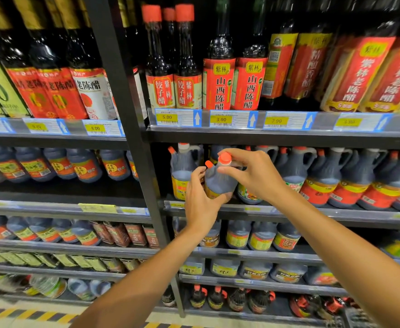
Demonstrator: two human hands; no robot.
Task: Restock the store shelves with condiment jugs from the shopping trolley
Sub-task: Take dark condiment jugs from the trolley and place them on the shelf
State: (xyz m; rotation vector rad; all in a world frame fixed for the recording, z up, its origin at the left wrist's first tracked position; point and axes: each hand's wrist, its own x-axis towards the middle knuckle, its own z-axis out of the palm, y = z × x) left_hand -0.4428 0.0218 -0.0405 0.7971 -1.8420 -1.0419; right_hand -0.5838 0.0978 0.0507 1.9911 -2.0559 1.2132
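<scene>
Dark metal store shelves [277,136] fill the frame, packed with vinegar bottles along the top and rows of dark condiment jugs below, yellow price tags on the rails. At the centre of the frame a jug [219,179] with an orange cap is being set onto the second shelf, in the gap between a yellow-labelled jug [181,172] to its left and the red-labelled row to its right. This looks like the placing step. The next move probably calls for sliding it back until its base sits fully behind the rail, then letting go. The left hand [200,197] cups the jug's lower body, fingers curled round it. The right hand [251,172] grips the handle and neck near the cap. No trolley is in view.
</scene>
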